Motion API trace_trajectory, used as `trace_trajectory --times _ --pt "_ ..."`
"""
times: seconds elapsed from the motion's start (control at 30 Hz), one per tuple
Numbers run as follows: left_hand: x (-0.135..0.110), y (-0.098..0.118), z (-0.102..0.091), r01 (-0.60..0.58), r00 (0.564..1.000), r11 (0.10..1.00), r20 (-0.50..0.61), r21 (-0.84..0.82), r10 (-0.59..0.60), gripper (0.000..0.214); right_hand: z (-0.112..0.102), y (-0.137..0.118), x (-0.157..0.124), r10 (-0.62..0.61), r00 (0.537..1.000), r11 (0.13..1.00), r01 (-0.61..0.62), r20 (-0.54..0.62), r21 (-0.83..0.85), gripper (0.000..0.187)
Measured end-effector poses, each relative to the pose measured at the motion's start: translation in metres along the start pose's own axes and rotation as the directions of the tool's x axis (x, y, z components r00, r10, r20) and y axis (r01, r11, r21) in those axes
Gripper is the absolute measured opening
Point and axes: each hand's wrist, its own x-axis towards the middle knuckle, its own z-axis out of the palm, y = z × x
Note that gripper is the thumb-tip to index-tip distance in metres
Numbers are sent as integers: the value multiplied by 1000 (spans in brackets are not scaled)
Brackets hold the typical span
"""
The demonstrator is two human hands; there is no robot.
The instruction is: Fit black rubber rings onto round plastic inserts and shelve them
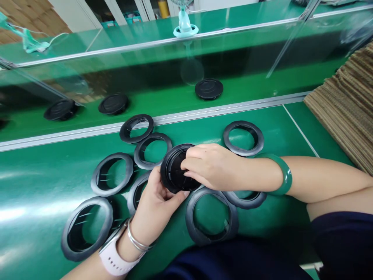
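Observation:
Both my hands hold one round black plastic part [172,171], tilted up above the green table. My left hand [155,206] grips its lower edge from below, thumb along the rim. My right hand [208,165] is closed over its right side, fingertips pressed onto its inner face. Several loose black rings lie flat around it: one [212,217] just below my hands, one [244,138] behind my right wrist, one [112,174] to the left, one [86,227] at the near left.
A green conveyor belt [163,103] runs behind a metal rail [204,112] and carries three black discs, one of them [209,88] at the right. A stack of brown cardboard [346,105] stands at the right. A small teal fan base [185,29] sits on the far shelf.

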Motion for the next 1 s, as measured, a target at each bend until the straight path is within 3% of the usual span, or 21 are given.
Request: trace_trajectory --times 0.43,0.77,1.0 --pt "0 2 0 53 999 998 -10 21 -53 64 -2 -2 2 -38 996 999 37 77 17 10" --pt "-3 -5 -6 31 999 979 -36 201 -24 69 -6 -5 3 -56 988 998 57 141 -2 11" --pt "0 2 0 58 998 996 -22 71 -57 65 -1 -6 2 -44 996 999 45 78 -5 9"
